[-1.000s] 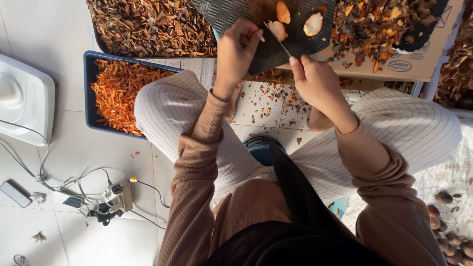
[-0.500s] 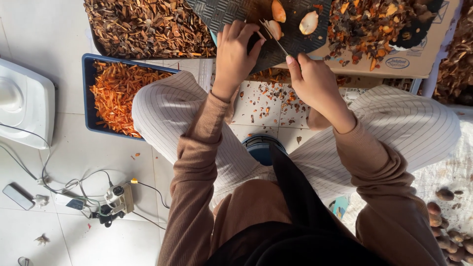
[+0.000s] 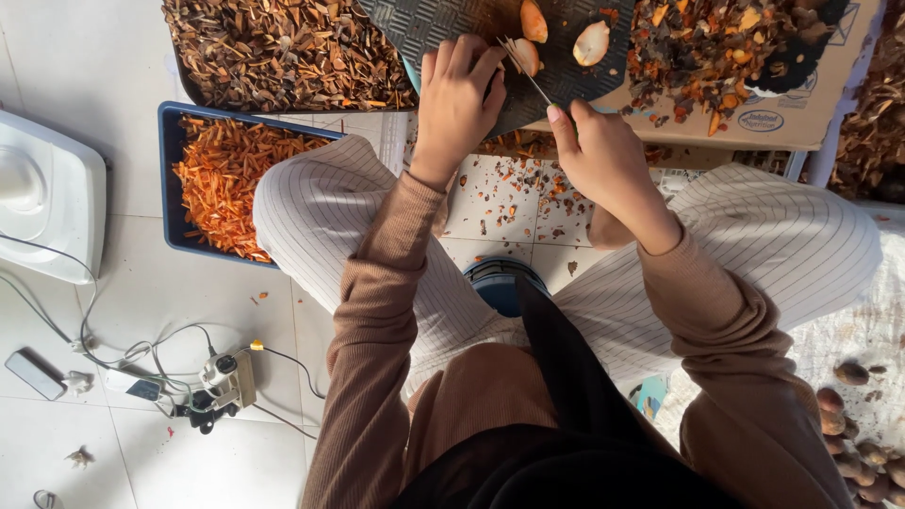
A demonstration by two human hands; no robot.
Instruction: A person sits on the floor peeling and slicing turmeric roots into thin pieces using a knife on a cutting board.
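So the left hand point(image 3: 459, 94) was curled down over a pale orange nut piece point(image 3: 524, 55), fingers bunched, pinning it to the dark ridged mat point(image 3: 443, 24). The right hand point(image 3: 603, 155) was closed round a thin metal knife point(image 3: 520, 68), its blade resting against that piece. Two more smooth halves point(image 3: 592, 41) lay just beside it. A blue tray point(image 3: 170, 179) of orange shreds sat on the tiled floor. Compared with a second earlier, both hands barely shifted, same grip

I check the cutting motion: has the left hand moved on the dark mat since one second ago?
No. The left hand stays on the dark mat, beside the pale cut piece.
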